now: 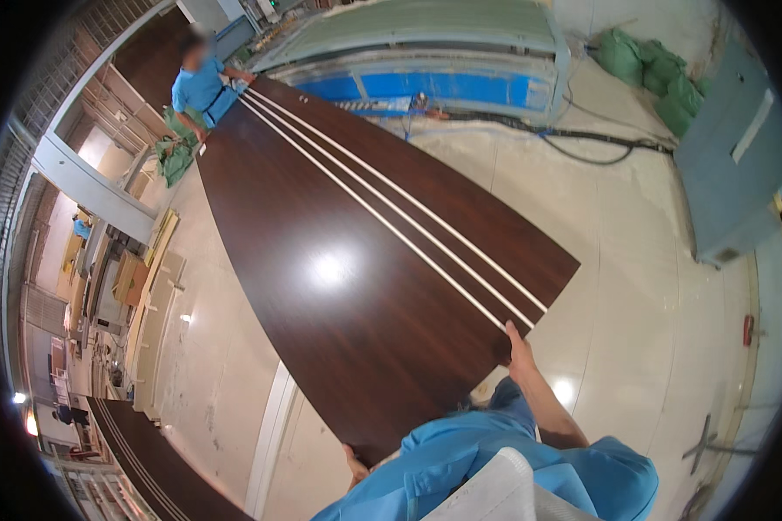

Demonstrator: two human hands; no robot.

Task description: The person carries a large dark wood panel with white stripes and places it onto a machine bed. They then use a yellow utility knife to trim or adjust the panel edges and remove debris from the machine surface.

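A long, dark brown wood-grain panel (356, 321) with three pale lengthwise stripes stretches from me to a co-worker at its far end. Gripped at its near right corner area, by the ends of the stripes, is my right hand (520, 349), with the thumb on top and the fingers hidden beneath. My left hand (354, 464) holds the near left corner, only partly visible past the panel and my blue sleeve. The co-worker (204, 91), in a blue shirt, has a hand on each side of the far end.
Beyond the panel stands a large blue machine (460, 91) with a green top. Black cables (599, 143) trail over the tiled floor. Green sacks (652, 69) and a grey cabinet (738, 156) are at the right. Another striped brown panel (148, 464) lies lower left, below stacked boards (152, 304).
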